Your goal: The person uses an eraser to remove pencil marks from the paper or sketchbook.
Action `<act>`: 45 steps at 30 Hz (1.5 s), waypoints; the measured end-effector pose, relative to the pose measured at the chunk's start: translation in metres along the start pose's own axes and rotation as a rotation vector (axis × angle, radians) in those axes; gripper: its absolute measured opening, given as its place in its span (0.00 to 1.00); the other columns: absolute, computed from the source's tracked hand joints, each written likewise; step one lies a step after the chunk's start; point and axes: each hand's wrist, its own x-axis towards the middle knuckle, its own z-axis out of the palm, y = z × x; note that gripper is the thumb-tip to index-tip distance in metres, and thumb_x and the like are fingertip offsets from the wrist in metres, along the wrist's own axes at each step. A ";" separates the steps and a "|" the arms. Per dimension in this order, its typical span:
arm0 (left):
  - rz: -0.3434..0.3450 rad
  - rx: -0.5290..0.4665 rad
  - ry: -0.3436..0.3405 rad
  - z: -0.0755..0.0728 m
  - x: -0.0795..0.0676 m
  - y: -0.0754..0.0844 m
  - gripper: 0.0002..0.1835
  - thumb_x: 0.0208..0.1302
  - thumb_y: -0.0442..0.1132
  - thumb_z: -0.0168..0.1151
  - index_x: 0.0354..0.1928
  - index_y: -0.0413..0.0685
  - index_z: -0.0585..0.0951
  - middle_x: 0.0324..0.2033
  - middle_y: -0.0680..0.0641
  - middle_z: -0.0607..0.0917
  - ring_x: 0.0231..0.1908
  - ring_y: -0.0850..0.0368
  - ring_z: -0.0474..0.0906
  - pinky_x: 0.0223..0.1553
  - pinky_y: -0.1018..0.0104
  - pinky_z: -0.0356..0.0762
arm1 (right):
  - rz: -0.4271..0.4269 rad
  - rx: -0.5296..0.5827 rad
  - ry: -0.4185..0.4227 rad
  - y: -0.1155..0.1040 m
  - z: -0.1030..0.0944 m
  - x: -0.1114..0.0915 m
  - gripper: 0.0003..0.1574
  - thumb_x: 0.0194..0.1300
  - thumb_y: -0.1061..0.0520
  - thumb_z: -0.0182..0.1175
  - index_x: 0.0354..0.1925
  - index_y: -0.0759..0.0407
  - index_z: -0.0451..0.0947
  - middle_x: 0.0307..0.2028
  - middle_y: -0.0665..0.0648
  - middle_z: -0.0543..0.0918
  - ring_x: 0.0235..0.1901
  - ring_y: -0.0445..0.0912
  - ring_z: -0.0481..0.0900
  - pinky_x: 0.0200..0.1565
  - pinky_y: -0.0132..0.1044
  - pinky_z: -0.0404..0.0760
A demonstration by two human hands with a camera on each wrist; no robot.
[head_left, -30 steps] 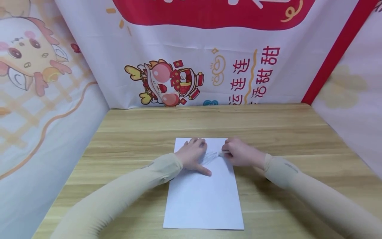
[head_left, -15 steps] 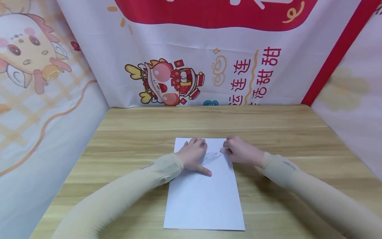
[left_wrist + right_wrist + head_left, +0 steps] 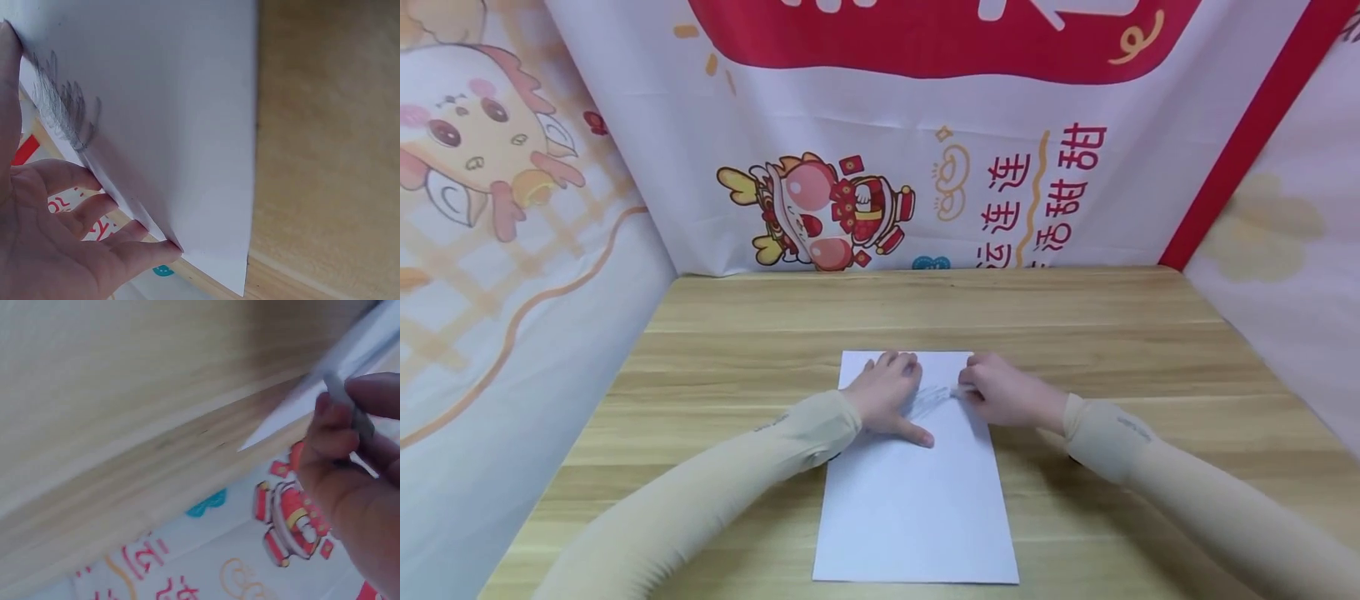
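A white sheet of paper (image 3: 917, 517) lies lengthwise on the wooden table. Near its top, grey pencil scribbles (image 3: 929, 402) show between my two hands, and the left wrist view has them as looping strokes (image 3: 62, 109). My left hand (image 3: 883, 398) rests on the upper left of the sheet, fingers spread, thumb out toward the middle. At the upper right edge, my right hand (image 3: 1009, 393) pinches a small pale grey eraser (image 3: 350, 406) between thumb and fingers. The eraser's tip is at the right end of the scribbles; most of its body is hidden by the fingers in the head view.
The wooden table (image 3: 730, 367) reaches back to a white printed cloth (image 3: 880, 125) with red lettering and a cartoon dragon. Patterned cloth (image 3: 512, 275) hangs along the left side, and pale cloth (image 3: 1277, 275) along the right.
My right hand goes a short way up and right with the eraser, then back down and left to the scribbles. My left hand stays put on the paper.
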 end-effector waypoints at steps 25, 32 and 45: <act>-0.009 0.015 -0.010 0.002 -0.001 -0.001 0.63 0.44 0.80 0.60 0.74 0.42 0.61 0.73 0.40 0.57 0.70 0.38 0.51 0.64 0.37 0.56 | 0.123 -0.001 -0.102 0.004 -0.003 0.006 0.04 0.58 0.68 0.60 0.32 0.61 0.79 0.21 0.49 0.71 0.20 0.42 0.68 0.22 0.33 0.69; 0.003 0.024 0.008 0.003 0.000 0.000 0.63 0.43 0.81 0.60 0.73 0.43 0.63 0.72 0.40 0.59 0.69 0.38 0.53 0.63 0.37 0.58 | 0.076 0.031 -0.098 0.004 -0.001 0.002 0.05 0.58 0.69 0.60 0.31 0.61 0.79 0.19 0.47 0.70 0.19 0.41 0.67 0.22 0.33 0.70; 0.001 0.035 0.007 0.003 0.002 0.003 0.64 0.42 0.81 0.61 0.73 0.42 0.62 0.72 0.40 0.59 0.69 0.38 0.54 0.62 0.37 0.60 | 0.000 0.034 -0.084 0.010 -0.002 0.005 0.08 0.56 0.70 0.59 0.27 0.58 0.77 0.17 0.46 0.69 0.18 0.39 0.65 0.21 0.32 0.67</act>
